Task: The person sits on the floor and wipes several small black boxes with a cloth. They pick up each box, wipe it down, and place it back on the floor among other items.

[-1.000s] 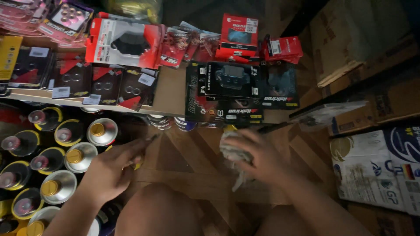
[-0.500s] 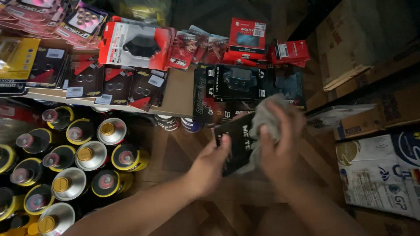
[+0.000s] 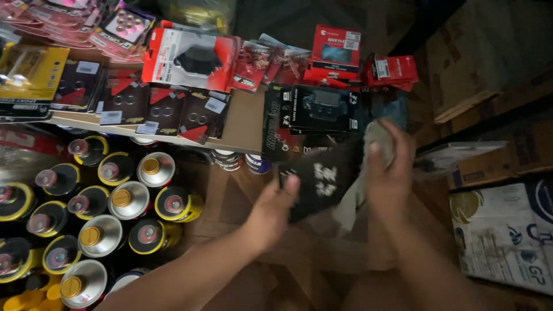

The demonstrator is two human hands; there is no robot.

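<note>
Since a moment ago the black packet has tilted flatter — left hand pinching its lower edge above the wooden floor. Right hand, fingers curled, presses a grey rag against it — beside the shelf.

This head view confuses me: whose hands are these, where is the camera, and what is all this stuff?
There is no machine here. A person wears one camera on the head, so you look down at that person's own two bare hands. The left hand holds a flat black packet by its lower edge. The right hand presses a grey cloth against that packet. Above the hands, a low wooden shelf carries many small packets in red and black. To the left, on the wooden floor, stand rows of bottles seen from above, with gold, pink and yellow tops. To the right are cardboard boxes and a printed white sack. The light is dim, so finer detail is hard to make out.
</note>
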